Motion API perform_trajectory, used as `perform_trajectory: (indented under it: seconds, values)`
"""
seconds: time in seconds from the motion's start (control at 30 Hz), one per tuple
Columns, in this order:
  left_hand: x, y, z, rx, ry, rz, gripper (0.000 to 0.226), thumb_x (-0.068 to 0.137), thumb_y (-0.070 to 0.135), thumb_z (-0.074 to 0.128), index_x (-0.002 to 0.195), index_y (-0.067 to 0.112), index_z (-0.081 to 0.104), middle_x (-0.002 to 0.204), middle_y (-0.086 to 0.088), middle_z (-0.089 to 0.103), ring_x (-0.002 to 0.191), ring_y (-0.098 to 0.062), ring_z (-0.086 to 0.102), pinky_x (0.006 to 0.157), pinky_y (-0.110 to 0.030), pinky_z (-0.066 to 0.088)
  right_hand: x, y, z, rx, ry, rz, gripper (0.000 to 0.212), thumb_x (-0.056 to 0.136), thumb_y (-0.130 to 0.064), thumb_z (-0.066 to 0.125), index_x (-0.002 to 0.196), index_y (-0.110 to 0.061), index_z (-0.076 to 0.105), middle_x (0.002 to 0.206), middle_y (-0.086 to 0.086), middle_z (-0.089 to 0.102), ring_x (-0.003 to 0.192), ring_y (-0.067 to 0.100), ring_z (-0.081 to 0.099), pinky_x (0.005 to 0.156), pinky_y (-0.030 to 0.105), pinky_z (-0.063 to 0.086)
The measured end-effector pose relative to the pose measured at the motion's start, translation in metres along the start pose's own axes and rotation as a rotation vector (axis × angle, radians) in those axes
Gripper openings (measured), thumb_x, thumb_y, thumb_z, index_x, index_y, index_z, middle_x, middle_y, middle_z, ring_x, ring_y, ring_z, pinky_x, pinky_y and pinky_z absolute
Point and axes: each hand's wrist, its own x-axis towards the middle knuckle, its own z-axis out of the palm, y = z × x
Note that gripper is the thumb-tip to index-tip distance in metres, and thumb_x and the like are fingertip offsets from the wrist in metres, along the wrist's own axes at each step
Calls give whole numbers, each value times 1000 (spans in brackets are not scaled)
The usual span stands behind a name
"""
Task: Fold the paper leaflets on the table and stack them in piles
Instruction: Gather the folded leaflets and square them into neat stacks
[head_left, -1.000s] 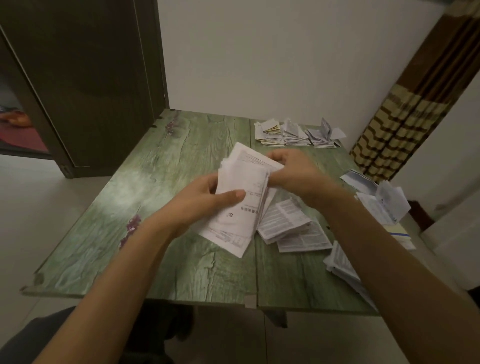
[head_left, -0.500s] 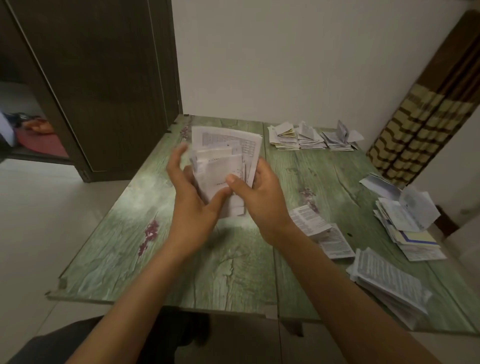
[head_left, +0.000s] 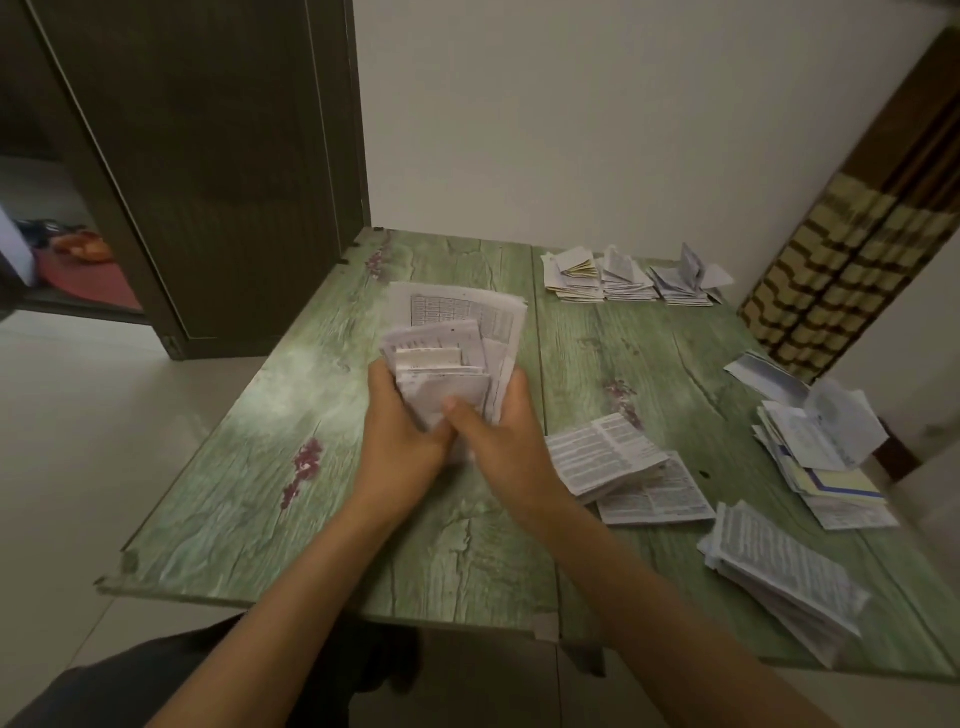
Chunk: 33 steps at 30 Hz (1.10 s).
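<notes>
Both hands hold one bundle of leaflets (head_left: 457, 353) upright above the table (head_left: 322, 509): the left hand (head_left: 402, 441) grips its lower left edge, the right hand (head_left: 498, 441) pinches the front with the thumb. It seems a sorting step, though blur hides details. Next, one leaflet must be separated and folded, then put on the piles (head_left: 628, 278) far beyond the right hand.

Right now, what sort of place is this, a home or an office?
Probably a room in a home, not an office: a dark wooden door stands open onto another room, a patterned curtain hangs on the right, and folded leaflets sit piled on a green table.
</notes>
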Motion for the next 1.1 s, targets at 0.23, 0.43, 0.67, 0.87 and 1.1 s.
perform_trajectory:
  seconds: [0.23, 0.43, 0.67, 0.87, 1.1]
  values:
    - [-2, -6, -3, 9, -27, -28, 58, 73, 6, 78, 114, 26, 43, 101, 21, 57, 87, 19, 56, 67, -3, 45, 2, 13, -8, -47, -97, 140, 44, 90, -8, 58, 123, -19, 31, 125, -1, 50, 114, 10, 52, 76, 6, 46]
    - [3, -7, -4, 6, 3, -80, 63, 66, 6, 82, 115, 21, 45, 99, 20, 56, 82, 15, 56, 67, -3, 45, 0, -12, -21, -782, 317, -766, 42, 80, -4, 57, 120, -7, 44, 113, 13, 55, 105, 19, 48, 91, 30, 40]
    - [1, -9, -6, -12, -39, -61, 55, 68, 2, 80, 107, 28, 52, 98, 18, 61, 83, 15, 59, 67, -5, 46, 27, -33, -21, -1291, 171, -913, 27, 86, -26, 49, 99, -12, 67, 90, 7, 62, 90, 22, 49, 79, 33, 28]
    - [0, -8, -5, 12, -31, -53, 53, 66, 2, 81, 105, 24, 52, 98, 16, 60, 81, 17, 58, 66, -4, 45, 31, -43, -38, -839, -65, -411, 7, 85, -7, 63, 82, -3, 68, 78, 0, 57, 66, 4, 49, 63, 12, 37]
    - [4, -9, -6, -20, -26, -70, 47, 65, 1, 81, 104, 17, 60, 93, 16, 63, 77, 14, 61, 64, -5, 46, 25, -42, -31, -663, -86, -264, 20, 94, -12, 53, 104, -4, 68, 93, -1, 61, 79, 2, 53, 70, 10, 41]
